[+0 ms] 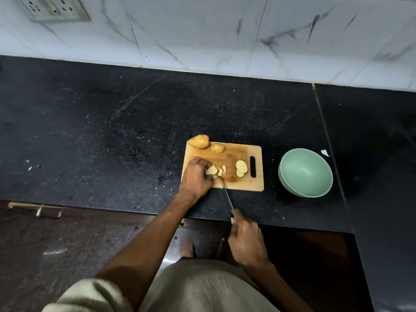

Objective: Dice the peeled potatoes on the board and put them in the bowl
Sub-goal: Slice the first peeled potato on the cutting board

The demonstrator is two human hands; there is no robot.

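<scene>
A wooden cutting board [234, 154] lies on the black counter. My left hand [196, 179] holds a pale potato slice stack [211, 170] down at the board's near left. My right hand [246, 240] grips the dark handle of a knife [227, 194], whose thin blade reaches up to the slice, beside a few cut strips [221, 171]. Round potato slices [241, 167] lie near the board's handle slot. Two whole potatoes [199, 141] [218, 148] sit at the board's far left edge. The pale green bowl [292, 183] stands to the right of the board with nothing visible in it.
A white marble-tiled wall with a socket plate [54, 7] backs the counter. The counter's front edge [112, 209] runs just below the board. A small white scrap [324, 152] lies beyond the bowl. Dark floor and my feet show below.
</scene>
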